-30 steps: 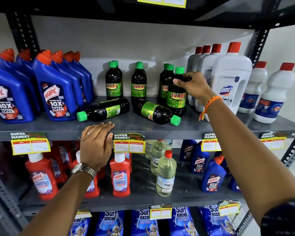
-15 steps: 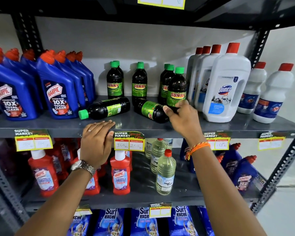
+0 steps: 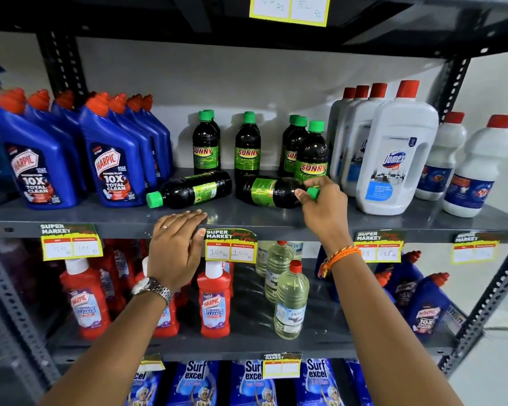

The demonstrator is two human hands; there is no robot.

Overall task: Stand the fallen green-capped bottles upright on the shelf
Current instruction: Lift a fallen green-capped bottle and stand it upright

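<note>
Grey shelf [image 3: 276,222], middle tier, read left to right. Far left: blue Harpic bottles [image 3: 115,159] in rows, upright, red caps. Next, left fallen bottle [image 3: 194,189] lies on its side near the front, green cap pointing left toward the Harpic rows, base pointing right; nothing touches it. Left hand [image 3: 175,247] lies flat on the shelf's front edge just below that bottle, fingers [image 3: 188,216] stretched out together and holding nothing; watch on the wrist. Behind, upright green-capped bottles [image 3: 247,148] stand in a row toward the back wall. Right fallen bottle [image 3: 269,191] also lies on its side, base just beside the left one's base, cap pointing right. Right hand [image 3: 324,209] is at its neck, thumb and fingertips closed around the green cap; bottle body touches the shelf. Orange band on the right wrist. Far right: white Domex bottles [image 3: 393,159], upright.
</note>
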